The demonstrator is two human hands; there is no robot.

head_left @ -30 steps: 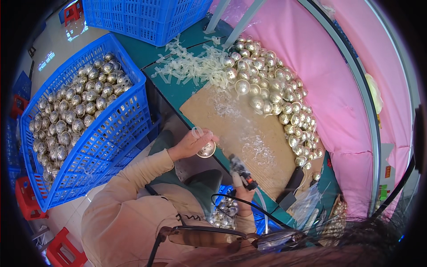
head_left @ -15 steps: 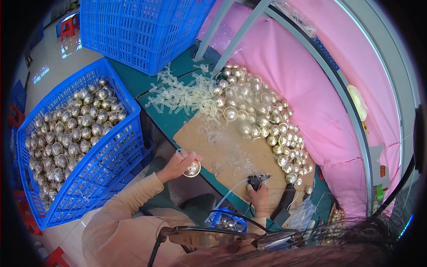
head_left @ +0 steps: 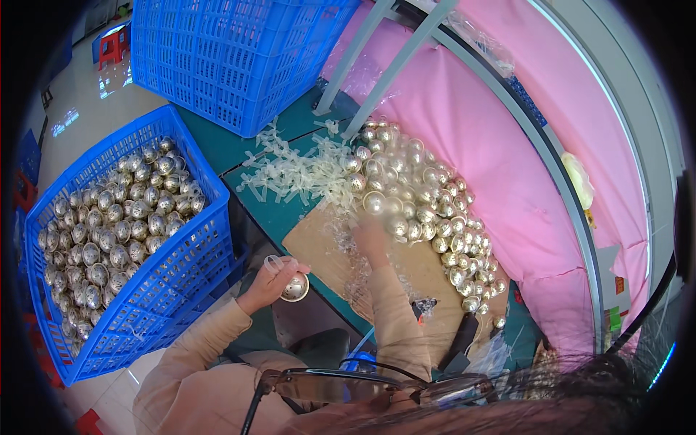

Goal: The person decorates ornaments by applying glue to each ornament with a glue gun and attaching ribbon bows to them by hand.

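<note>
My left hand (head_left: 272,286), left of the cardboard, is closed around a silver metal ball (head_left: 295,288) with a rim and small holes. A clear plastic loop (head_left: 273,264) sticks up from the same hand. Over the cardboard (head_left: 312,239) my right hand (head_left: 371,243) reaches to the near edge of a heap of silver balls (head_left: 413,185), beside a pile of clear plastic strips (head_left: 304,170). Its fingers are blurred, so their grip does not show. A black hand tool (head_left: 420,308) lies on the cardboard right of my right forearm, partly hidden by it.
A blue crate (head_left: 163,283) filled with silver balls stands at the left. Another blue crate (head_left: 239,69) sits at the back of the green table (head_left: 250,210). Grey metal posts (head_left: 406,61) and pink sheeting (head_left: 500,159) border the heap. Plastic scraps litter the cardboard.
My right hand has let go of the black tool and moved away and left to the heap. My left hand has shifted slightly left and nearer, still with the silver ball.
</note>
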